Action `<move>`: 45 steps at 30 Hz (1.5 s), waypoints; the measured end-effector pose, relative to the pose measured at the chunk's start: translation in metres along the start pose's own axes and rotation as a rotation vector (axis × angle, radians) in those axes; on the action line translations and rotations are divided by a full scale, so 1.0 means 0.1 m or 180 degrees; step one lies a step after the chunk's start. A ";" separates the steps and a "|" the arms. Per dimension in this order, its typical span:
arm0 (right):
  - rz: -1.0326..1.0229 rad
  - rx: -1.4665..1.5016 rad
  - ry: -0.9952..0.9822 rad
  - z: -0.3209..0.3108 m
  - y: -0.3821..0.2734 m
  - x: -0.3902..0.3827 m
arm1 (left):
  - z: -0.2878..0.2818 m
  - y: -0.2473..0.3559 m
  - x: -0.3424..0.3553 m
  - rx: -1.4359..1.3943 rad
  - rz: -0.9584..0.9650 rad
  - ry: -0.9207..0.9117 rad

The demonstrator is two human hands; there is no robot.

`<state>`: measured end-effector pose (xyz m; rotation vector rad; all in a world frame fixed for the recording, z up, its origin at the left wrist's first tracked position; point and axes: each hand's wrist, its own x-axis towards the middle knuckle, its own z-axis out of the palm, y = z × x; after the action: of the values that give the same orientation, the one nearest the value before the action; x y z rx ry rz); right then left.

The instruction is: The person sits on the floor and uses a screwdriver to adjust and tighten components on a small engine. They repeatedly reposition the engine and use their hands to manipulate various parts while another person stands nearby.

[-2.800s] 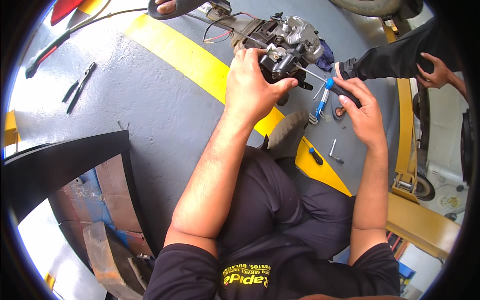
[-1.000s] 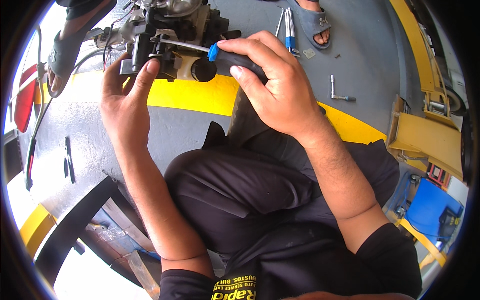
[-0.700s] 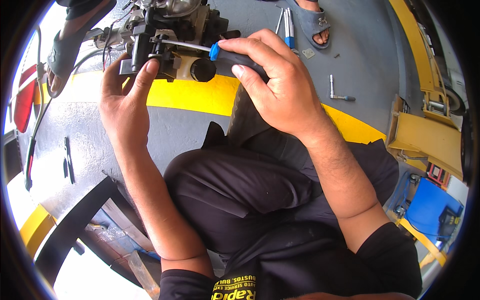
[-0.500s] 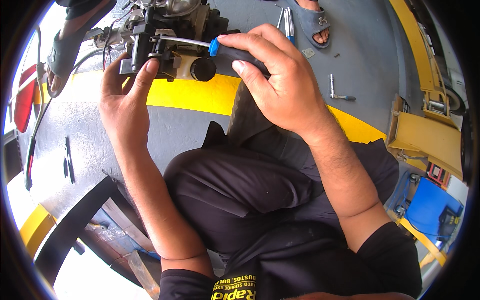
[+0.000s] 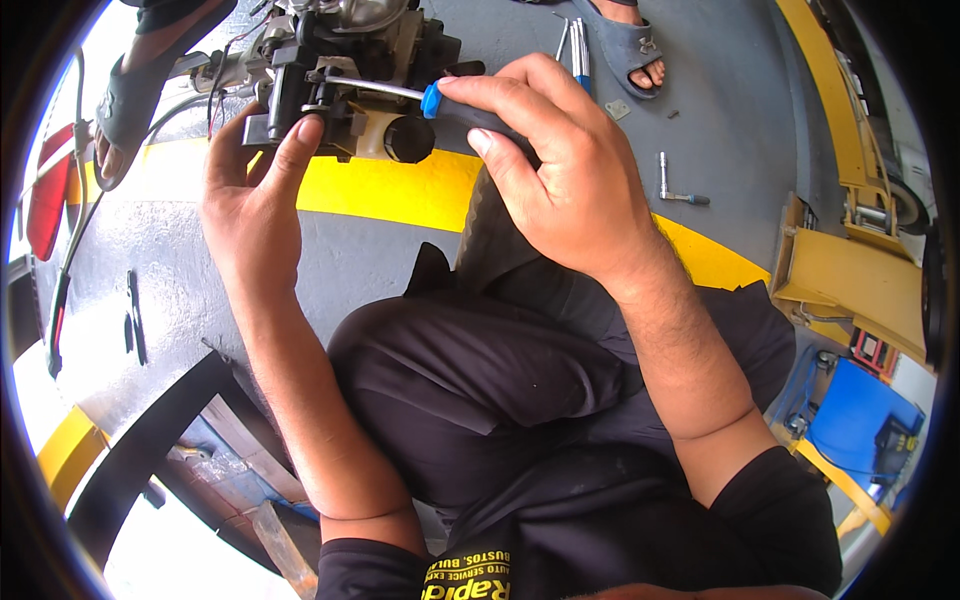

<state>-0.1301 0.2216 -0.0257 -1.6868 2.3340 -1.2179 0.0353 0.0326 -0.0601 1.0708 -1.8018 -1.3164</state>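
Observation:
At the top, a greasy metal engine assembly (image 5: 350, 22) carries a dark block, wiring and a cream plastic reservoir (image 5: 374, 136) with a round black cap (image 5: 408, 140). My left hand (image 5: 255, 200) grips the near left corner of the dark block, thumb in front and fingers partly hidden behind. From the right, my right hand (image 5: 590, 185) holds a screwdriver (image 5: 380, 89) with a blue collar and a dark handle, mostly covered by the fingers. Its metal shaft lies nearly level and points left. The tip meets small parts beside the block; exact contact is unclear.
Sandalled feet of another person stand left (image 5: 125, 105) and right (image 5: 638, 65) of the assembly. Several slim tools (image 5: 578, 50), a metal plate (image 5: 618, 108) and a ratchet (image 5: 684, 194) lie on the grey floor. A yellow metal arm (image 5: 855, 285) stands at right.
The assembly and my left hand have shifted very slightly right. My right hand has turned a little round the screwdriver handle, whose shaft stays in nearly the same place.

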 end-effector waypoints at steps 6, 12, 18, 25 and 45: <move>-0.0008 -0.0204 -0.0112 -0.08 -0.10 0.09 | -0.01 -0.02 0.02 -0.0067 -0.0025 -0.0018; -0.0405 -0.0632 -0.0645 -0.42 -0.10 0.46 | -0.01 0.01 0.02 -0.0293 -0.0066 -0.0114; -0.0821 -0.0836 -0.0936 -0.44 -0.14 0.69 | -0.04 0.02 0.01 -0.0128 -0.0164 -0.0116; -0.0987 -0.0821 -0.1218 -0.46 -0.12 0.79 | -0.03 0.01 0.03 0.0245 0.0202 -0.0002; 0.1459 0.0417 -0.1699 -0.44 -0.22 0.99 | -0.09 0.08 0.00 0.0246 0.0252 0.0266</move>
<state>-0.1732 0.1637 0.0582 -1.1519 2.0809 -0.7086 0.0407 0.0299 -0.0497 1.0683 -1.8263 -1.1469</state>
